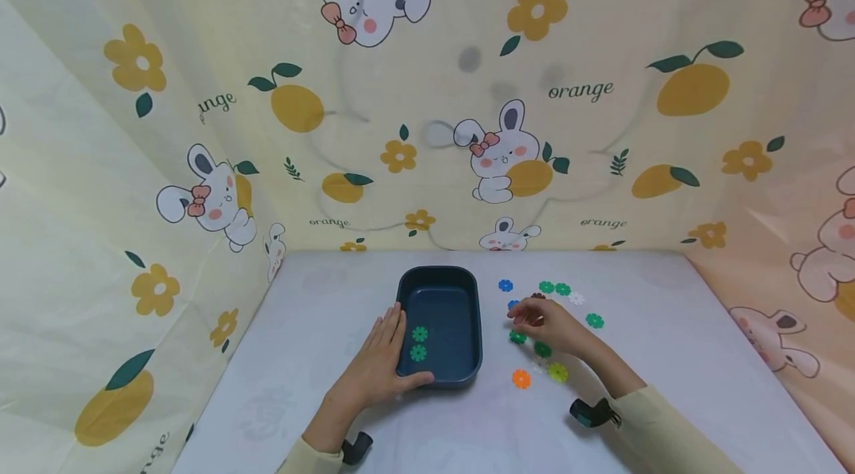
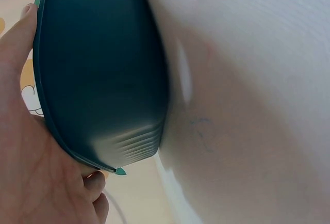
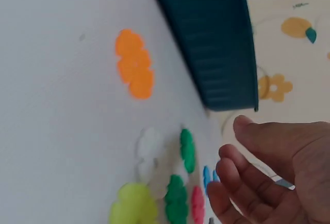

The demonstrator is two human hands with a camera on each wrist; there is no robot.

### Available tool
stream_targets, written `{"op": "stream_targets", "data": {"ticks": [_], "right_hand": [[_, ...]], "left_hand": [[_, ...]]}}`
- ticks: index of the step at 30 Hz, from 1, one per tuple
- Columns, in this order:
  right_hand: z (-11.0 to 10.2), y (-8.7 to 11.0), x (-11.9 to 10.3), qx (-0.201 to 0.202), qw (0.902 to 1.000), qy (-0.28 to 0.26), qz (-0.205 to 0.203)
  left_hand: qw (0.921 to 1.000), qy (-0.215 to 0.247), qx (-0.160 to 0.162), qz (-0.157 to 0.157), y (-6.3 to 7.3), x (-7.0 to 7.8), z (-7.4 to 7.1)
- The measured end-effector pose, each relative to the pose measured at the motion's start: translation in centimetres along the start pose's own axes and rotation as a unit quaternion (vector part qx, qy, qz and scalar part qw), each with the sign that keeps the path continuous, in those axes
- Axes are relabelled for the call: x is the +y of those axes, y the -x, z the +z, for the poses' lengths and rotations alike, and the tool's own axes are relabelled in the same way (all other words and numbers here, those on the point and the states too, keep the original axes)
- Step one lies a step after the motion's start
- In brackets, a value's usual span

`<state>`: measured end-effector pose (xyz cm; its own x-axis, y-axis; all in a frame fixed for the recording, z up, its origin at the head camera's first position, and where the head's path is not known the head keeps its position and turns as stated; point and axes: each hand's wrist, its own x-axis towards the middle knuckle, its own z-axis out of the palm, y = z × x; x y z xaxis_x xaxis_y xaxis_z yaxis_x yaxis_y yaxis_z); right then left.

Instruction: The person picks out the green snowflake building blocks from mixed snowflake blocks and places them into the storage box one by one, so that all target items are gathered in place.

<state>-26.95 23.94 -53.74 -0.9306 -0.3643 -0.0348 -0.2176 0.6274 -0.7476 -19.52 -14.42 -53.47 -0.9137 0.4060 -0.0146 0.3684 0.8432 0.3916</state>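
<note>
My left hand (image 1: 375, 364) rests along the left side of a dark blue-green rectangular tray (image 1: 449, 326). Its fingers lie straight along the side and the thumb reaches across the near rim. Inside the tray are two green flower-shaped discs (image 1: 418, 343). Over to the right, my right hand (image 1: 553, 324) hovers above scattered discs of the same shape, fingers loosely bent. In the right wrist view a gap shows between thumb and fingertips, with nothing held there. Green discs (image 3: 176, 201) lie just below that hand, partly overlapped by it in the head view.
An orange disc (image 1: 521, 379) and a yellow-green disc (image 1: 557, 372) lie nearest the front. Blue (image 1: 505, 285), white (image 1: 577, 299) and green discs (image 1: 594, 320) spread behind and right of the right hand. Patterned cloth (image 1: 401, 192) stands behind the white table (image 1: 300, 333) and along both sides.
</note>
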Motion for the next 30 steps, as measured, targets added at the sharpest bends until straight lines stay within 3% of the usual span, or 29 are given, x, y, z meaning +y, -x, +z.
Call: {"op": "stream_targets", "data": {"ticks": [6,14,30], "right_hand": [[0.4,0.5,1.0,-0.004,0.9988,0.034,0.034],[0.8,0.7,1.8,-0.006,0.998,0.053,0.036],[1.0,0.6,0.8,-0.021,0.9965,0.057,0.057]], "left_hand": [[1.0,-0.002,0.003,0.004,0.0,0.0,0.0],[0.9999,-0.01,-0.006,-0.003,-0.1,0.0,0.0],[0.9999,-0.009,-0.006,0.004,-0.1,0.1,-0.2]]}}
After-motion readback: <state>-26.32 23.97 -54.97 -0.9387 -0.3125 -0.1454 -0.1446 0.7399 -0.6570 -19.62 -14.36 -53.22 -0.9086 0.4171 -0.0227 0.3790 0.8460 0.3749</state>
